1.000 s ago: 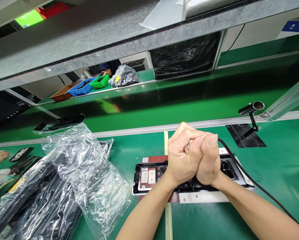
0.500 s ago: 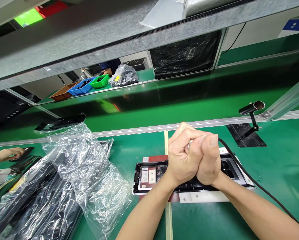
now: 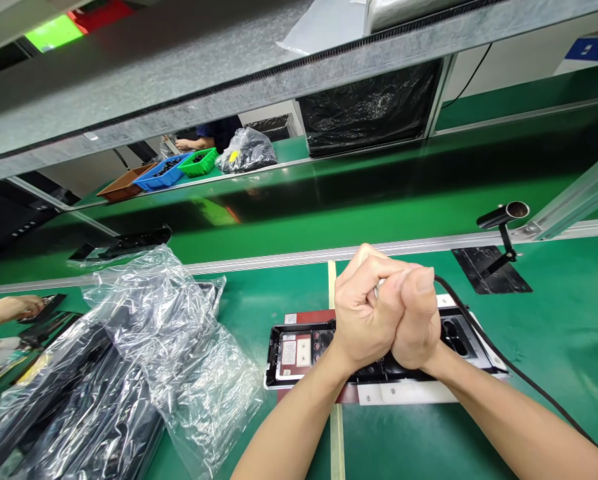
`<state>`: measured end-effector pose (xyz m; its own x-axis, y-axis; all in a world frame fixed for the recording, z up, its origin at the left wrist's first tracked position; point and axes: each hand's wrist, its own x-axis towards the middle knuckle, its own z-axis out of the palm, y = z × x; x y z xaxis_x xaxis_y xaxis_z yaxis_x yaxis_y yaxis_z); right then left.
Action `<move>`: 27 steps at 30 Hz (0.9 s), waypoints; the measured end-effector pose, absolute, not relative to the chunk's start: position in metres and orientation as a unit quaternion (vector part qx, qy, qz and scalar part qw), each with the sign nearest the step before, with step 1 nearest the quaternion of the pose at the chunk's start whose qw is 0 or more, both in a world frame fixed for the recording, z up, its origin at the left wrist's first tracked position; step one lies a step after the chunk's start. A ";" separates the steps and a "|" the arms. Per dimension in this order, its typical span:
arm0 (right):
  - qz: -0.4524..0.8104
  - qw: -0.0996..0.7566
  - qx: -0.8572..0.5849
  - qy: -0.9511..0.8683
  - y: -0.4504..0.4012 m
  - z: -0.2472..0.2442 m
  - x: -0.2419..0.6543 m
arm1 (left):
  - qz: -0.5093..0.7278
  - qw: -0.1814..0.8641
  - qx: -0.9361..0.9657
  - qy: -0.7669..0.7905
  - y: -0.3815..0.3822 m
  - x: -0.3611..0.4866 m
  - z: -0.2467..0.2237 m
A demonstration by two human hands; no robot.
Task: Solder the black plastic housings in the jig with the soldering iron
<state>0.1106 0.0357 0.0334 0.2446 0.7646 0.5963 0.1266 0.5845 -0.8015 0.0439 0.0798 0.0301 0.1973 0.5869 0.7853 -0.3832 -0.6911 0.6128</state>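
My left hand (image 3: 363, 323) and my right hand (image 3: 417, 323) are closed and pressed together, thumbs up, above a long black housing (image 3: 273, 357). Between the fingers a small pale bit of something shows; the rest of what they grip is hidden. A black cable (image 3: 519, 373) comes out from behind my right hand and runs down to the right. Under my wrists, the housing lies in a fixture with a dark red board (image 3: 321, 316) and a white strip (image 3: 409, 392). Its middle is covered by my hands.
Left of the housing lies a clear plastic bag (image 3: 179, 313) over black parts. A black tube holder (image 3: 503, 217) stands at the right. Coloured bins (image 3: 163, 173) sit beyond the green divider. Another person's hand (image 3: 19, 307) works at the left edge.
My hands and the housing stay practically still. In the background, another person's arm has reached out to the left behind the bins.
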 end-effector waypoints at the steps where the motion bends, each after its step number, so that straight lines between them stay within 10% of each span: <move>1: 0.233 0.684 -0.394 -0.568 0.036 0.034 0.111 | 0.629 0.382 0.673 0.080 0.080 0.044 0.030; 27: 0.225 0.683 -0.393 -0.574 0.036 0.033 0.111 | 0.629 0.385 0.671 0.076 0.079 0.043 0.030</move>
